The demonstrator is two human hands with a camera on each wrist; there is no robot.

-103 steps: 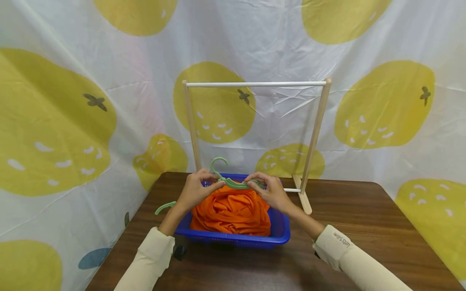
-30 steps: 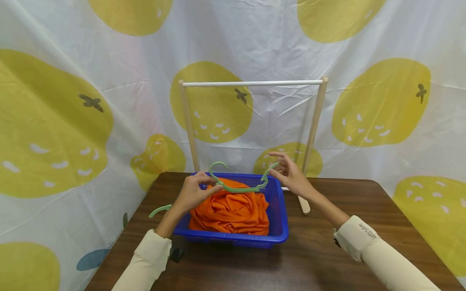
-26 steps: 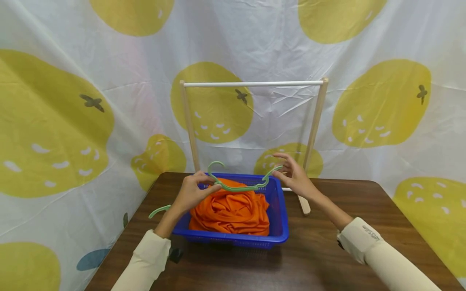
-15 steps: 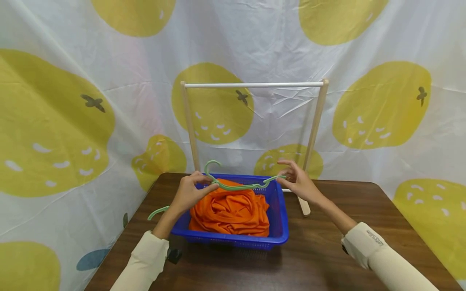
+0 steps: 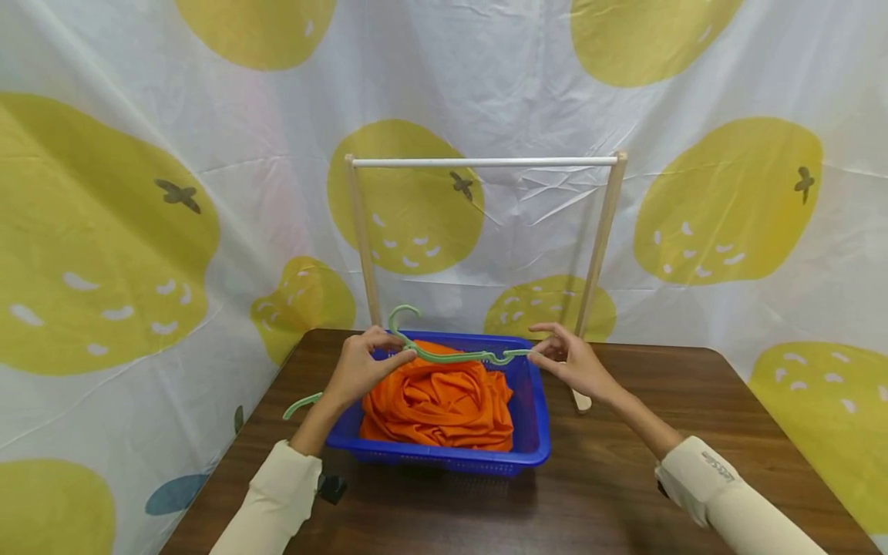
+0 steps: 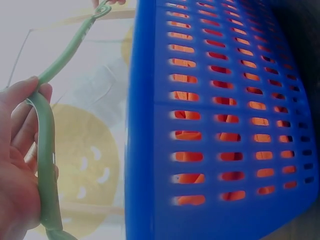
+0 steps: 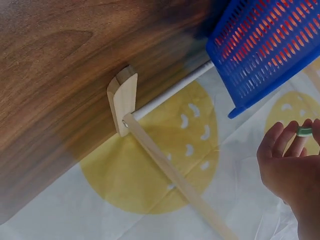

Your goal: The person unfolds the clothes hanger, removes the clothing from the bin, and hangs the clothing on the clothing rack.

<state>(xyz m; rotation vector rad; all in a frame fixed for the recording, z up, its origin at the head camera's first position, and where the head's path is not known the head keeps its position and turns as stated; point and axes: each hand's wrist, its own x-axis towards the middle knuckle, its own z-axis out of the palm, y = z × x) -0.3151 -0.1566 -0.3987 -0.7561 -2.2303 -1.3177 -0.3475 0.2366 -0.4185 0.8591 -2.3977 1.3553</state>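
A light green folding clothes hanger is held up over the blue basket, its hook pointing up and to the left. My left hand grips it near the hook; in the left wrist view the green hanger arm lies along that palm. The hanger's left end sticks out past my left forearm. My right hand pinches the tip of the right arm, which stretches nearly level; that green tip shows between the fingers in the right wrist view. Bunched orange cloth fills the basket beneath.
Behind the basket stands a wooden rack with a white top bar. Its right foot rests on the brown table. A white curtain with yellow fruit shapes hangs around the back and side.
The hanger's right arm was folded by the middle, then swung up and out, and now lies nearly level. My right hand went right with it, then lowered. The left hand barely moved.
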